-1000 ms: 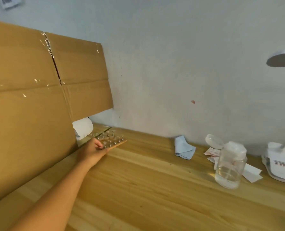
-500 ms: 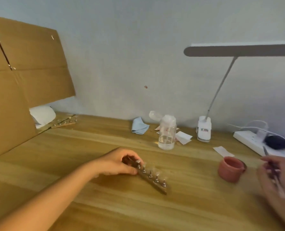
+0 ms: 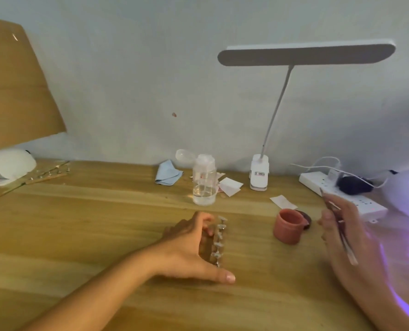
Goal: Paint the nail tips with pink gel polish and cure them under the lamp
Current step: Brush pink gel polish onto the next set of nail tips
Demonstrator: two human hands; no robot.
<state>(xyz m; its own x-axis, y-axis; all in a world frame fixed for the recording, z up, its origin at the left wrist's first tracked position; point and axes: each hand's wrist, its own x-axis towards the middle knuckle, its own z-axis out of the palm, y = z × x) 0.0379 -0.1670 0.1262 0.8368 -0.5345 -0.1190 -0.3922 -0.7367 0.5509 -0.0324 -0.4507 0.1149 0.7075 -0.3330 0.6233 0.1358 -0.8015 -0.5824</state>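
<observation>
Head view looks down on a wooden worktop [image 3: 103, 223] set against a pale wall. Near the middle, toward the front edge, the left hand [image 3: 191, 247] holds the nail tip strip [image 3: 219, 237], a narrow bar carrying clear tips on small stands. Its fingers curl over the strip's far end, and the thumb lies stretched along the wood at the near end. Just right of the strip stands an open pink jar [image 3: 288, 226], with its dark lid [image 3: 305, 219] touching it behind. Beyond the jar, toward the right edge, the right hand [image 3: 349, 235] pinches a slim brush [image 3: 330, 206] held slanting, clear of the wood; its tip is too blurred to read. At the right edge a white domed curing lamp [image 3: 408, 194] throws violet light across the wood. Along the back edge sit a blue cloth [image 3: 167, 173], a clear bottle [image 3: 204, 185] with its flip cap open, scraps of paper [image 3: 229, 186], the clip base of a white desk lamp [image 3: 259, 175] and a white power strip [image 3: 356, 204]. At the back left corner a cardboard sheet [image 3: 14, 91] leans over a white rounded object [image 3: 10, 163], with a second strip [image 3: 48, 174] of tips lying beside it.
</observation>
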